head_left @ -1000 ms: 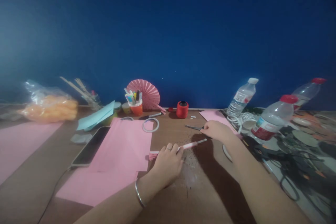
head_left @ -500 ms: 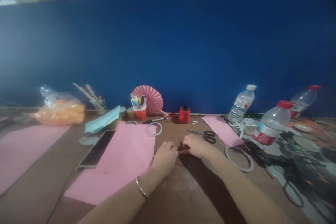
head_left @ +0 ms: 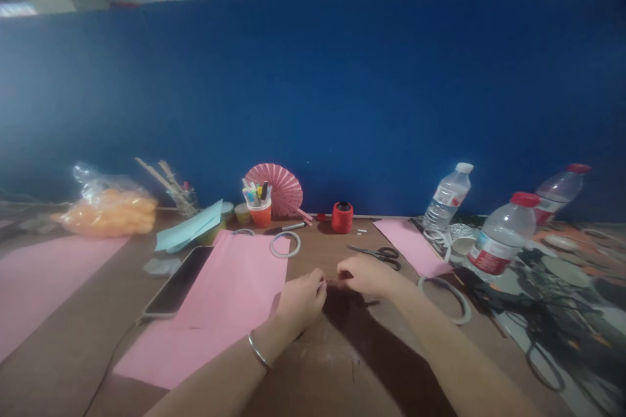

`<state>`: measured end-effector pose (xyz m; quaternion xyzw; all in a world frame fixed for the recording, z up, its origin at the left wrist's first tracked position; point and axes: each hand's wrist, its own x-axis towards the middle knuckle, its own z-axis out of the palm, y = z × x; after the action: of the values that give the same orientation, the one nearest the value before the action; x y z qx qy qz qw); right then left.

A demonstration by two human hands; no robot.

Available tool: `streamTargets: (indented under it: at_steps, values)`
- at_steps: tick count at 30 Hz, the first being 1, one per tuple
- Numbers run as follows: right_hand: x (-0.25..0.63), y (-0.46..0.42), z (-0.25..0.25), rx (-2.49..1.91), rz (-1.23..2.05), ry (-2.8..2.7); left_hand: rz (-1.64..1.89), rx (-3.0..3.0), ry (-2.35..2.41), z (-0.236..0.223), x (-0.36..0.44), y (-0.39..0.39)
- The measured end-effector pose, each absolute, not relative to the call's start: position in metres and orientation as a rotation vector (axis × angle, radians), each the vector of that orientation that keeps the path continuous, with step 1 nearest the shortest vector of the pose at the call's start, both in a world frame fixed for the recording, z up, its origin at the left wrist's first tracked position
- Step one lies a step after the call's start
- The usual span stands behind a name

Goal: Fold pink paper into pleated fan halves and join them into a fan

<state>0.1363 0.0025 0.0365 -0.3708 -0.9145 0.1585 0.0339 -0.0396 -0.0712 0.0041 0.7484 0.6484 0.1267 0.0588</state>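
My left hand (head_left: 302,300), with a silver bangle at the wrist, is closed over the table with its fingers pinched. A sliver of a small pink piece (head_left: 321,284), perhaps folded paper, shows at its fingertips; the rest is hidden by the hand. From there a thin reddish strand (head_left: 331,279) spans the small gap to my right hand (head_left: 364,275), whose fingers are pinched on it. Black-handled scissors (head_left: 384,254) lie just beyond the right hand. A red spool of thread (head_left: 342,217) stands farther back. Pink paper sheets (head_left: 235,287) lie left of my left hand.
A tape roll (head_left: 285,245) rests on the pink sheets, beside a phone (head_left: 178,283). Behind stand a pen cup (head_left: 259,214) and a pink paper fan (head_left: 281,186). At right are another tape roll (head_left: 462,303), bottles (head_left: 501,241) and tangled cables (head_left: 548,313).
Both hands have lifted slightly off the tabletop and drawn a little apart. The thin strand now shows between them, where a pink strip showed before. The view has tilted slightly.
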Motion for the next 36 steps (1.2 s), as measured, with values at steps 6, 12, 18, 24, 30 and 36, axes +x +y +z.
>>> streamTargets:
  at_steps: [6, 12, 18, 24, 30, 36]
  values:
    - [0.153, 0.013, 0.045, -1.302, 0.642, -2.824, 0.461, 2.261, 1.806, 0.006, -0.040, -0.070]
    - [0.177, 0.021, 0.058, -1.313, 0.763, -2.692, 0.538, 2.232, 1.806, 0.010, -0.041, -0.073]
    - [0.196, 0.019, 0.074, -1.377, 0.644, -2.459, 0.694, 2.102, 1.776, 0.012, -0.039, -0.074]
    - [0.197, 0.013, 0.077, -1.383, 0.394, -1.804, 1.076, 1.454, 1.488, 0.014, -0.041, -0.064]
    - [0.161, -0.025, 0.032, -1.199, 0.831, -1.761, 1.340, 1.038, 1.209, 0.022, -0.037, -0.060]
    - [0.116, -0.072, -0.018, -1.047, 1.352, -1.647, 1.500, 0.778, 1.191, -0.001, -0.013, -0.064]
